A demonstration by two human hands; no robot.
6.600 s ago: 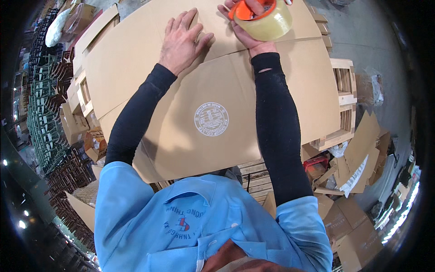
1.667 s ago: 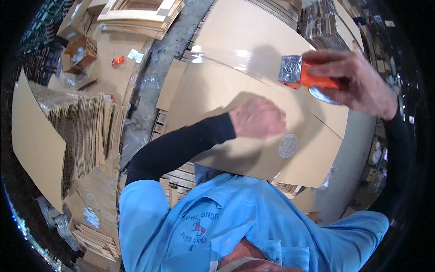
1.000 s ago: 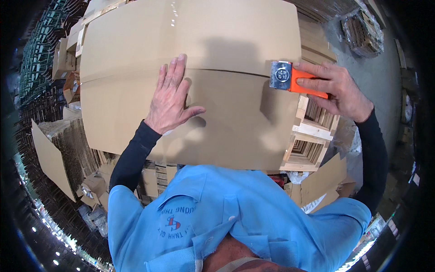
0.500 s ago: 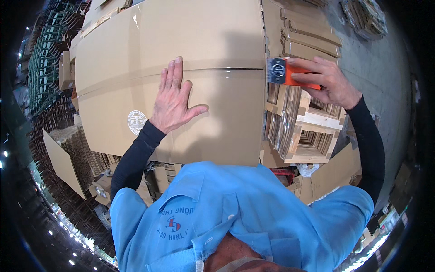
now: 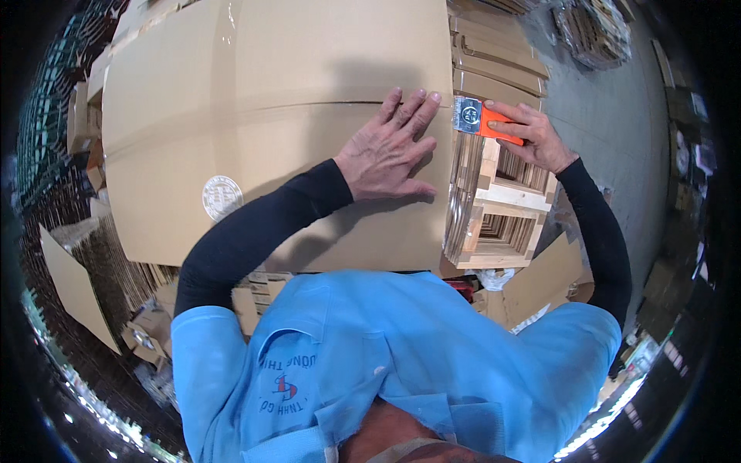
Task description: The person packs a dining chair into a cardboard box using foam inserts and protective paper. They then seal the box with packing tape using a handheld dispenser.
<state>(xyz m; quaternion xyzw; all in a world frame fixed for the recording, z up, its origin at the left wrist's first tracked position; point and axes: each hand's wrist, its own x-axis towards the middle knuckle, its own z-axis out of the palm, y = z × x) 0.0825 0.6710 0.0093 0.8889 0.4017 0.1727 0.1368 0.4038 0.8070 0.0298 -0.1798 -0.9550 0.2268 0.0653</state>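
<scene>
A large closed cardboard box (image 5: 270, 177) with a seam across its top lies in front of me. My left hand (image 5: 397, 150) rests on the box top near its right side, fingers spread just below the seam and holding nothing. In my right hand (image 5: 539, 133) is an orange tape dispenser (image 5: 488, 121) with a dark head. Its head sits against the box's right edge, level with the seam. The palm side of that hand is hidden.
Wooden frames (image 5: 505, 204) are stacked right of the box, beside layered cardboard sheets (image 5: 502, 65). Wrapped bundles (image 5: 590, 31) stand on the grey floor (image 5: 602, 116) at the far right. Folded cardboard (image 5: 81, 285) leans at the left.
My left hand has slid right across the box top, close to its right edge. My right hand and the tape dispenser stay by that edge. The view has shifted slightly.
</scene>
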